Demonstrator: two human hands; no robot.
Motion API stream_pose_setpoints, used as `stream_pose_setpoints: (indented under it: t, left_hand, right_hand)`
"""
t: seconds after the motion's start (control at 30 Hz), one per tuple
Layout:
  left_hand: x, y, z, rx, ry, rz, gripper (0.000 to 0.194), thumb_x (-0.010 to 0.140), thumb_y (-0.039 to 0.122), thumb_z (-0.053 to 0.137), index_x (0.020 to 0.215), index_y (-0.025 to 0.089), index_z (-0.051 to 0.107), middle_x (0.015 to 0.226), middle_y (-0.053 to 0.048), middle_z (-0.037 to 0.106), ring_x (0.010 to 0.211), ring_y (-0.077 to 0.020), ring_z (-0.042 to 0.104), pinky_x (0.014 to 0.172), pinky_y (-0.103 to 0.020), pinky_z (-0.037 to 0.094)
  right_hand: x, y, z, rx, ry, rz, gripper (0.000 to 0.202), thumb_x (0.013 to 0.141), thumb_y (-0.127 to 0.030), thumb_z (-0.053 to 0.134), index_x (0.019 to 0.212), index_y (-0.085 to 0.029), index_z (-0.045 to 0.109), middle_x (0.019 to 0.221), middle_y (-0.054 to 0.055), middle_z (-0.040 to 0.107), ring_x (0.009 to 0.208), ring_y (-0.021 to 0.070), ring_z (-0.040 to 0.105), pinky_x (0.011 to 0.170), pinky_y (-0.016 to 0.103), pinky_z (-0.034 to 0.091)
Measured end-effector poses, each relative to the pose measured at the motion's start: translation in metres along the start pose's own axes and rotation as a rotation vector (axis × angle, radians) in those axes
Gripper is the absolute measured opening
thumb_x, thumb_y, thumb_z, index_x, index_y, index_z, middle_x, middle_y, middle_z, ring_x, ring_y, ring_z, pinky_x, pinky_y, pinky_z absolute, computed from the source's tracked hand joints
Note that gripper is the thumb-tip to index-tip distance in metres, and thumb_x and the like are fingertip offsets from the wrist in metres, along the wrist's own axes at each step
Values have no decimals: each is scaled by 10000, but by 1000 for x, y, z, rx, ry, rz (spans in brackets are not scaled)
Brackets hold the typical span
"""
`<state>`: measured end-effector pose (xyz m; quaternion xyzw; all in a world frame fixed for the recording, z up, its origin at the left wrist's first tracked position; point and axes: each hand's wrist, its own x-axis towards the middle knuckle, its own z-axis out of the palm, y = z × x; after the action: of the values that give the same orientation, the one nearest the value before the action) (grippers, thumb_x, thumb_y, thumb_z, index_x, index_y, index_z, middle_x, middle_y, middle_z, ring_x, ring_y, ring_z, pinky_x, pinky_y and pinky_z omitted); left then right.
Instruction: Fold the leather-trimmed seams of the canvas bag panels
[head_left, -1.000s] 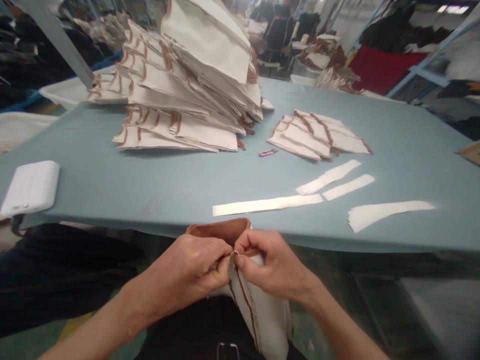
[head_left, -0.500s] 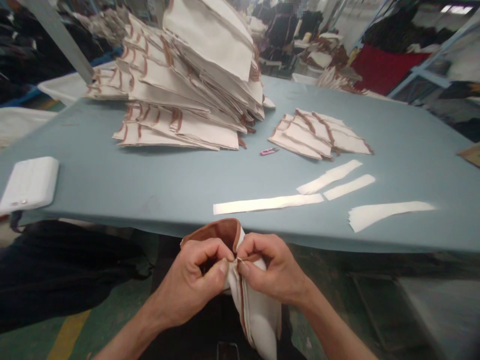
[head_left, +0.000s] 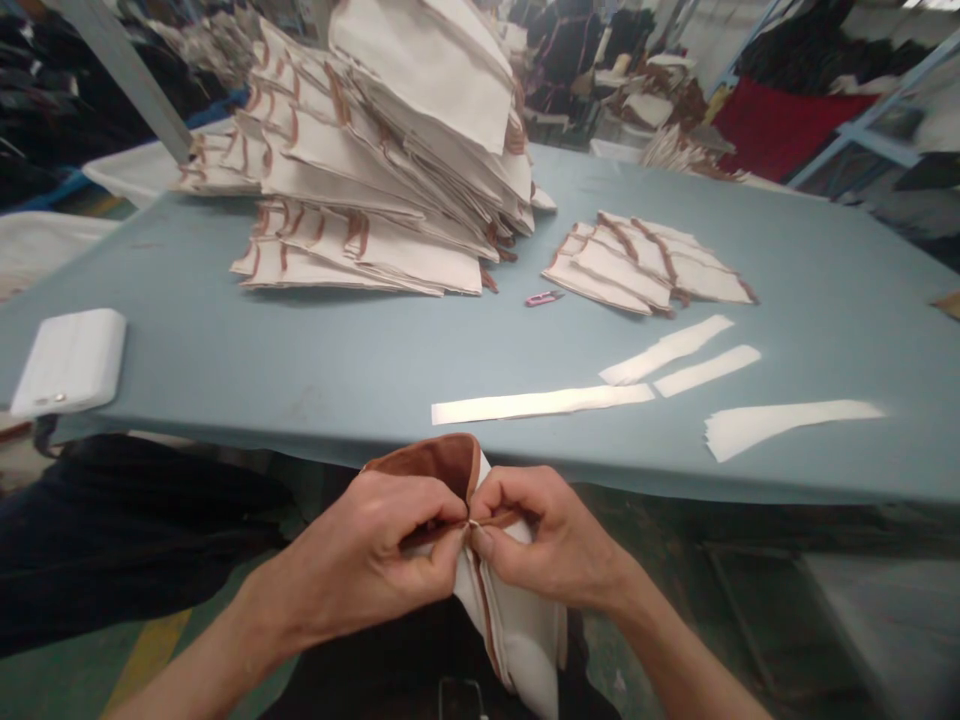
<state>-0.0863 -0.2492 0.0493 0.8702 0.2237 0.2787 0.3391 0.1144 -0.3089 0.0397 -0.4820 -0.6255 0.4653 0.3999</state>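
Observation:
A cream fabric piece with brown lining and brown edge binding (head_left: pixel 517 620) hangs over my lap, just in front of the table edge. My left hand (head_left: pixel 397 545) pinches its bound edge between thumb and forefinger. Right beside it, my right hand (head_left: pixel 536 535) pinches the same edge, and the fingertips of both hands nearly touch at the seam. The brown lining (head_left: pixel 431 465) shows in an open loop behind my left hand. What exactly lies between the fingertips is too small to make out.
On the blue-green table (head_left: pixel 300 350) stands a tall pile of cream pieces (head_left: pixel 375 180). A smaller stack (head_left: pixel 645 262), pink thread snips (head_left: pixel 543 298), paper-like white strips (head_left: pixel 544 403), a fanned bunch of strips (head_left: pixel 780 422) and a white box (head_left: pixel 71 360) lie around it.
Both hands keep their pinch on the fabric. My left hand has rolled slightly, its fingertips coming closer to the right ones. The view has shifted a little.

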Motion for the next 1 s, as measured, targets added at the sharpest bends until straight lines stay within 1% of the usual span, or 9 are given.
stream_pose_setpoints:
  t: [0.13,0.3,0.4,0.5,0.57,0.63,0.73,0.87,1.0]
  left_hand:
    - [7,3,-9,150,-69,109,204,886,51,557,745,174,638,642,33,636,567,-96,550,556,-226,372]
    - [14,3,-11,250,-95,177,285,929,70,521,677,168,610,596,27,605,529,-106,521,537,-256,358]
    - [13,-2,-7,100,-82,81,245,856,44,532,656,165,603,575,51,559,504,-80,457,510,-220,330]
    - [10,-4,-1,-109,-31,-120,190,778,51,526,637,158,595,549,73,495,478,-53,378,465,-172,278]
    - [7,-2,3,-254,-15,-258,174,782,99,521,632,153,590,538,76,466,466,-48,350,443,-156,262]
    - [6,2,5,-397,-16,-342,183,794,150,512,629,149,591,545,72,456,467,-52,351,437,-152,271]
    - [5,7,5,-501,-20,-384,181,776,166,503,626,145,603,555,67,447,486,-61,365,449,-157,287]
    - [5,6,2,-536,-92,-427,171,794,189,514,648,149,593,544,68,444,481,-65,356,450,-165,279]
    - [7,2,1,-506,-87,-403,173,785,198,520,620,159,554,575,58,450,513,-72,360,471,-173,286]
  right_hand:
    - [1,0,-1,2,-11,36,111,783,-148,636,709,-183,561,623,-59,501,557,77,423,527,185,347]
    - [3,-3,-2,-37,9,53,110,757,-145,610,691,-194,536,610,-61,502,549,80,420,527,195,344]
    - [4,-5,0,-84,51,30,120,754,-150,594,667,-196,525,607,-56,509,545,82,428,525,202,340]
    - [5,-7,4,-108,84,12,147,782,-183,601,658,-197,524,605,-51,519,535,85,441,523,211,344]
    - [4,-8,6,-86,95,18,162,789,-200,610,656,-199,517,594,-57,516,525,82,436,520,209,344]
    - [2,-9,9,-39,94,47,170,787,-218,605,650,-201,505,565,-68,492,505,76,406,504,206,321]
    - [1,-11,12,55,64,119,207,789,-286,588,629,-204,486,535,-73,444,491,75,351,482,211,274]
    - [3,-9,13,175,-8,217,260,786,-380,584,623,-203,483,561,-56,440,524,87,349,496,216,276]
    - [6,-9,12,109,-46,255,233,738,-315,579,598,-210,424,573,-63,374,545,88,319,497,223,255]
